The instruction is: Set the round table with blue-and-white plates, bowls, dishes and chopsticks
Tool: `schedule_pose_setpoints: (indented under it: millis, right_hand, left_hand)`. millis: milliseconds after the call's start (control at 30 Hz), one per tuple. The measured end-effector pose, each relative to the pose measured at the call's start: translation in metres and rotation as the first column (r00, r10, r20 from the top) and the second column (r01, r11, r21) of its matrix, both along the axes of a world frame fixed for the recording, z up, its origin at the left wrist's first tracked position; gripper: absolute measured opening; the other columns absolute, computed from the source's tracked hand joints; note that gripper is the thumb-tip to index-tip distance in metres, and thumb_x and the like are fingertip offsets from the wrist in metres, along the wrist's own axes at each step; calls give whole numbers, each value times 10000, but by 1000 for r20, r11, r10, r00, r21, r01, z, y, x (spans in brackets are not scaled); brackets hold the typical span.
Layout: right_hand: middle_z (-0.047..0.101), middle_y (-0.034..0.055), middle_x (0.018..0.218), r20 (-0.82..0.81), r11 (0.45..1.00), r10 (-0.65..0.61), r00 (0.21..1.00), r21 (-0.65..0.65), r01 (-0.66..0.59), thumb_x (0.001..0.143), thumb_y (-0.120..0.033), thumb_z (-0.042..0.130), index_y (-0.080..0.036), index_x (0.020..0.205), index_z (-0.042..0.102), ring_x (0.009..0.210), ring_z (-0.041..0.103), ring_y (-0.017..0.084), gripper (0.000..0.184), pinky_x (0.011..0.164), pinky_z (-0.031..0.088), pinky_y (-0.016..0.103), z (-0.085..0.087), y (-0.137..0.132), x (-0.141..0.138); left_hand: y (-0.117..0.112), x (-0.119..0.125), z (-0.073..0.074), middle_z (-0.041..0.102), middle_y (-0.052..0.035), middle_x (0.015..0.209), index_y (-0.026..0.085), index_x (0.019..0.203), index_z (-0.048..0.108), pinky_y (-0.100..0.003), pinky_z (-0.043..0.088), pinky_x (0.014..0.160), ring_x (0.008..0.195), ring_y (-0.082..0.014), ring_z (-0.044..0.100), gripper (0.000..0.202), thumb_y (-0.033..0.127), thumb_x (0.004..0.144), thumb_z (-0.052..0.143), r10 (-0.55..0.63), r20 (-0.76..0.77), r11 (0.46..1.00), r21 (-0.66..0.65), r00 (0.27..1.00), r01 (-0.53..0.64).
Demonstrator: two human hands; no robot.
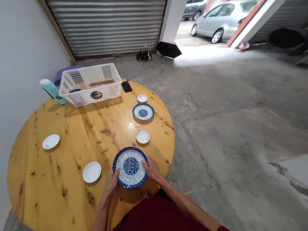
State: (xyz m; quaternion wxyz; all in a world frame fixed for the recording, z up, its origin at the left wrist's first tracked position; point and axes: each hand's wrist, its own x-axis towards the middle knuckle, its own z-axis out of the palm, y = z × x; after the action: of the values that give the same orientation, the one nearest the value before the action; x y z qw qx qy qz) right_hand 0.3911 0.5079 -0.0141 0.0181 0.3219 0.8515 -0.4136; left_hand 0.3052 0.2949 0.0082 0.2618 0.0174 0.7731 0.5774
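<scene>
One round plate (130, 166), glossy like glazed ceramic, was gripped at opposite edges by the left hand (111, 183) and the right hand (152, 169), both thumbs lying over its rim. Dark blue banded that rim, pale floral tracery filled the ring inside, and a dense blue medallion marked the centre. It was held near the close edge of a rounded wooden tabletop (67, 202), whose honey-coloured, shiny boards showed dark knots and streaks of grain.

Just beyond the plate sat a small, smooth white saucer (142, 137); farther on came a second blue-rimmed plate (143, 111) and another white saucer (142, 98). To the left, a shallow white dish (91, 172) and a similar white dish (51, 141) lay well apart. A rectangular basket (84, 101) of perforated white plastic stood at the far side, between a turquoise cylindrical bottle (57, 96) and a flat black phone (126, 86).
</scene>
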Motion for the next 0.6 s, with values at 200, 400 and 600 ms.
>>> schedule_pose_setpoints:
  millis: [200, 400, 600]
  right_hand:
    - [742, 132, 969, -121, 977, -181, 976, -132, 165, 889, -383, 509, -198, 920, 635, 937, 678, 285, 226, 880, 497, 388, 16, -8, 35]
    - [759, 104, 1115, -280, 859, -370, 886, -466, 211, 795, -477, 595, -193, 1099, 685, 1058, 682, 297, 425, 965, 528, 445, 41, -26, 74]
    - [776, 96, 1099, -306, 776, -456, 836, -597, 205, 722, -490, 660, -204, 1037, 720, 1012, 700, 314, 430, 922, 554, 446, 49, -17, 96]
  left_hand:
    - [-2, 16, 28, 709, -134, 1202, 151, 1190, 610, -446, 467, 1085, 1166, -292, 641, 507, 571, 915, 539, -162, -95, 987, -18, 982, 161]
    - [3, 22, 40, 713, -105, 1064, 172, 1108, 589, -410, 522, 969, 1027, -266, 669, 410, 528, 936, 478, -281, -169, 960, -66, 945, 274]
    - [24, 33, 39, 719, -94, 995, 186, 1109, 577, -410, 530, 944, 1014, -274, 678, 394, 513, 933, 446, -356, -187, 933, -125, 915, 338]
